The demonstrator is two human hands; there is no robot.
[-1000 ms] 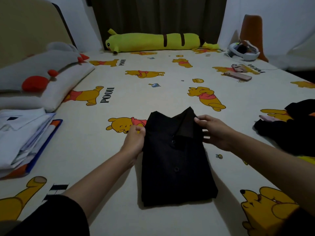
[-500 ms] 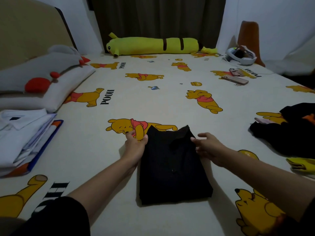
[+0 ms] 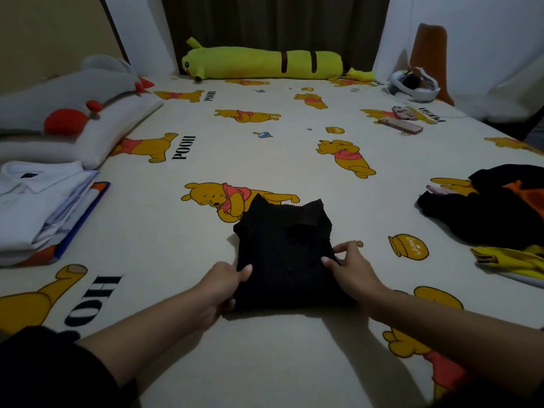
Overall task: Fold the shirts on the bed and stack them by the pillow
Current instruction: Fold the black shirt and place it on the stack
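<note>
**Ana:** Since the black shirt [image 3: 284, 254] is soft and light, it will sag if lifted by one edge. It lies folded on the bed [image 3: 206, 237] in front of the person, collar pointing away.

**Ben:** How is it held?

**Ana:** The left hand [image 3: 223, 285] pinches its left side, thumb on top and fingers tucked under. The right hand [image 3: 351, 267] grips the right side the same way. I'd keep both sides supported so the fold survives.

**Ben:** Where does it go?

**Ana:** Probably onto the stack of folded shirts [image 3: 38, 207], white one on top, just beside the pillow [image 3: 97, 134]. No baskets or boxes show. A loose pile of dark clothes [image 3: 497, 207] waits on the right, well apart
</note>
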